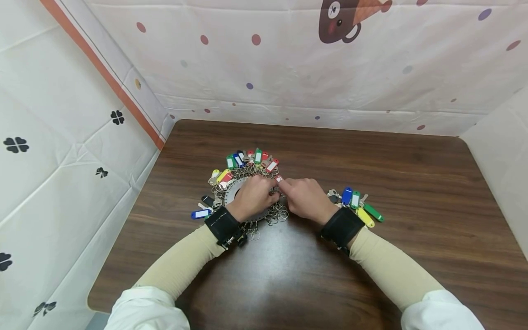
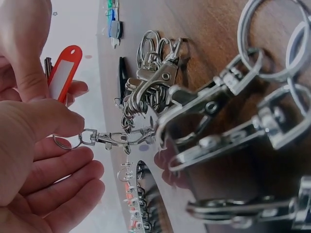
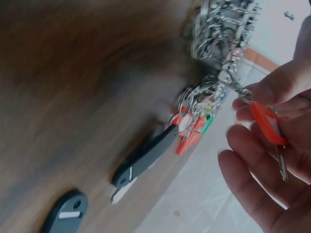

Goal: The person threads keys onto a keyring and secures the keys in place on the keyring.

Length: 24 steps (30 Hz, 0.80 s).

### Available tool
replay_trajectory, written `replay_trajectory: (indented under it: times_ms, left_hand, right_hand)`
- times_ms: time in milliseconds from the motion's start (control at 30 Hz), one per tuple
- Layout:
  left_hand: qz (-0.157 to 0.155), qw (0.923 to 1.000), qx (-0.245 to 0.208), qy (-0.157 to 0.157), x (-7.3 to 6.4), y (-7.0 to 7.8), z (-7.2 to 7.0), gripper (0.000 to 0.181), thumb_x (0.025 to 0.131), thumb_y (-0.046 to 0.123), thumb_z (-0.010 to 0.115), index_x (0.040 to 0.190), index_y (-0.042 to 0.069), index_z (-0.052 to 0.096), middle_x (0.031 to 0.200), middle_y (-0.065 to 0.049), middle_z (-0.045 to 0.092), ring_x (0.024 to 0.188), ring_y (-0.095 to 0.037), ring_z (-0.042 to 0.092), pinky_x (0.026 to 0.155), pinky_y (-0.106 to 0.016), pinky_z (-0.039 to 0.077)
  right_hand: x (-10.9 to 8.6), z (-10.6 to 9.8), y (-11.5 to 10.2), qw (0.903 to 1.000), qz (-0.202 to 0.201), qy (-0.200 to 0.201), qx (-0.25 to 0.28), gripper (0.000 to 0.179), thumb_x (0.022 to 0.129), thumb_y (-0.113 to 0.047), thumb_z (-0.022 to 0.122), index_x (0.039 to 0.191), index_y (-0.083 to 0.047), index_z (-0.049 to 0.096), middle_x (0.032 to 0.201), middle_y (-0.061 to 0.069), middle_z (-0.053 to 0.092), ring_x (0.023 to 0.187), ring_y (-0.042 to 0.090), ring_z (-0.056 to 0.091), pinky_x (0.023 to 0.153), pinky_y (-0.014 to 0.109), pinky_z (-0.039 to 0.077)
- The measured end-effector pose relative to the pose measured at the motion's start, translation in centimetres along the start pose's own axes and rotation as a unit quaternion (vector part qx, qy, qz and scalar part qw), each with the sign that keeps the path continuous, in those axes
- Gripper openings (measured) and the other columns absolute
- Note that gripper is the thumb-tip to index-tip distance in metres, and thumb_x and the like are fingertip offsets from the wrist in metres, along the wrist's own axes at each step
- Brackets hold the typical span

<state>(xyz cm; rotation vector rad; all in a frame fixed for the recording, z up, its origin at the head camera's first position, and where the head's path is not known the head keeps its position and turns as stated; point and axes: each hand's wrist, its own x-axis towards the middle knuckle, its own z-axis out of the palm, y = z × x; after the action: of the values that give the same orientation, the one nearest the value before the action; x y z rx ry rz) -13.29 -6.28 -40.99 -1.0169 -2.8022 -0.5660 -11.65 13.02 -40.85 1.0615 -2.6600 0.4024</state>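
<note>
My left hand (image 1: 255,197) is over the round metal key rack (image 1: 231,189). Its thumb and index finger pinch a split ring (image 2: 68,143) on a silver swivel clasp (image 2: 109,139), the other fingers spread below. A red key tag (image 2: 64,73) with a white label is held in my right hand (image 1: 306,198), just right of the rack. A key (image 3: 282,162) hangs by that tag in the right wrist view. Several clasps and empty rings (image 1: 276,214) hang along the rack's near side; tags such as a green one (image 1: 258,156) line its far side.
Right of my right wrist lies a pile of tagged keys, with a blue tag (image 1: 347,195) and a yellow tag (image 1: 365,217). A dark tag (image 3: 146,155) appears in the right wrist view. The brown wooden table (image 1: 396,174) meets patterned cloth walls (image 1: 288,59).
</note>
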Motion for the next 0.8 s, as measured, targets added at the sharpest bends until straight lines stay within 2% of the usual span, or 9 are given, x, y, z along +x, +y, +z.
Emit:
replay_trajectory:
  times_ms: [100, 267, 400, 533, 800]
  left_hand:
    - [-0.001, 1.0000, -0.007, -0.003, 0.02, -0.06, -0.04, 0.009, 0.090, 0.015, 0.077, 0.092, 0.006, 0.077, 0.065, 0.001, 0.065, 0.054, -0.008, 0.047, 0.050, -0.021, 0.039]
    - [-0.004, 0.9996, -0.029, -0.005, 0.06, -0.18, -0.08, 0.012, 0.089, 0.014, 0.077, 0.097, 0.005, 0.079, 0.067, 0.000, 0.066, 0.054, -0.007, 0.046, 0.049, -0.020, 0.036]
    - [-0.002, 0.9997, -0.024, -0.005, -0.08, -0.21, 0.18, 0.010, 0.091, 0.015, 0.075, 0.097, 0.007, 0.077, 0.073, 0.000, 0.070, 0.059, -0.009, 0.053, 0.053, -0.024, 0.045]
    - [0.013, 0.9999, -0.010, 0.005, -0.25, -0.17, 0.36, 0.008, 0.092, 0.015, 0.075, 0.093, 0.008, 0.074, 0.076, -0.002, 0.072, 0.063, -0.011, 0.059, 0.059, -0.029, 0.053]
    - [0.032, 0.9994, 0.010, 0.012, -0.20, -0.49, 0.02, 0.008, 0.092, 0.015, 0.075, 0.086, 0.010, 0.073, 0.069, 0.002, 0.067, 0.057, -0.008, 0.051, 0.052, -0.023, 0.044]
  right_hand:
    - [-0.08, -0.01, 0.00, 0.9995, -0.021, -0.001, -0.022, 0.016, 0.082, 0.002, 0.067, 0.092, -0.009, 0.063, 0.069, -0.001, 0.057, 0.053, 0.013, 0.046, 0.047, 0.030, 0.043]
    - [-0.18, 0.04, 0.12, 0.9987, -0.041, -0.002, -0.028, 0.016, 0.082, 0.003, 0.068, 0.092, -0.009, 0.064, 0.070, 0.000, 0.059, 0.054, 0.012, 0.047, 0.047, 0.029, 0.043]
    - [-0.11, 0.02, 0.25, 0.9994, -0.030, -0.005, -0.016, 0.016, 0.083, 0.003, 0.067, 0.093, -0.009, 0.064, 0.069, -0.001, 0.057, 0.053, 0.011, 0.044, 0.048, 0.026, 0.038]
    - [-0.03, -0.01, 0.29, 0.9997, -0.025, -0.004, -0.004, 0.015, 0.084, 0.003, 0.067, 0.091, -0.009, 0.062, 0.068, -0.002, 0.055, 0.054, 0.011, 0.043, 0.048, 0.025, 0.036]
    - [-0.11, -0.11, 0.16, 0.9990, -0.045, 0.001, -0.005, 0.010, 0.088, -0.001, 0.070, 0.086, -0.010, 0.064, 0.066, -0.002, 0.056, 0.053, 0.011, 0.044, 0.049, 0.025, 0.039]
